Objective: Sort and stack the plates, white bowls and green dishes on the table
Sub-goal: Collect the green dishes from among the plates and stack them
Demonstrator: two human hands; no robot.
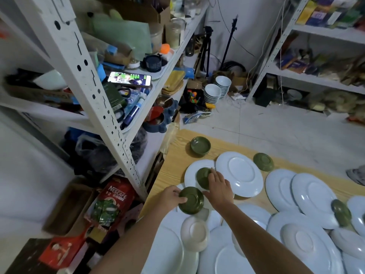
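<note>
My left hand (171,198) grips an upside-down green dish (192,200) by its left rim, above the near left of the wooden table (177,155). My right hand (218,186) rests its fingers on a second upside-down green dish (203,176) that lies on a white plate (192,172). A short stack of upright green dishes (200,145) stands at the table's far left. Two more inverted green dishes (263,161) (340,212) lie among several upside-down white plates (240,173). An inverted white bowl (195,235) sits below my left hand.
A metal shelf rack (98,91) crowded with a phone, boxes and bottles runs close along the table's left side. Two stacks of white bowls (212,93) (223,85) stand on the floor beyond the table. Another shelf unit (316,56) fills the right wall.
</note>
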